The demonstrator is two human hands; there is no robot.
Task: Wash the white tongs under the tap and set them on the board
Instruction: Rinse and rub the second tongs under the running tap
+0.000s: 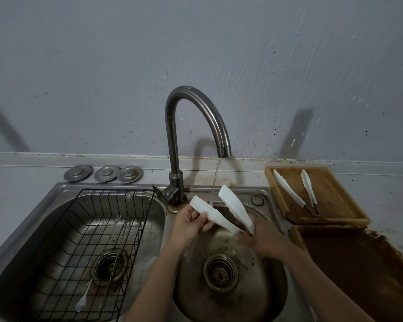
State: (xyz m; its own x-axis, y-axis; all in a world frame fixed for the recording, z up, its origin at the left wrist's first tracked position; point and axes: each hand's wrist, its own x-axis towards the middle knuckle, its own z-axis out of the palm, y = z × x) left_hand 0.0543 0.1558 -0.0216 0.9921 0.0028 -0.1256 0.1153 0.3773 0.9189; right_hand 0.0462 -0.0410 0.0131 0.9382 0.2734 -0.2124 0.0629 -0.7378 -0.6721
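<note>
The washing is under way: the white tongs sit under the running tap, over the sink. The left hand grips one arm, the right hand pinches the hinge end. Setting them on the board at the worktop's back edge remains.

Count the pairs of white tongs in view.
2. One pair of white plastic tongs is held in both hands under the running tap; another pair of white tongs lies on the square wooden board. None seem hidden.

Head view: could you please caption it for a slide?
Both hands hold white tongs under the running tap; another pair lies on the board.
</note>
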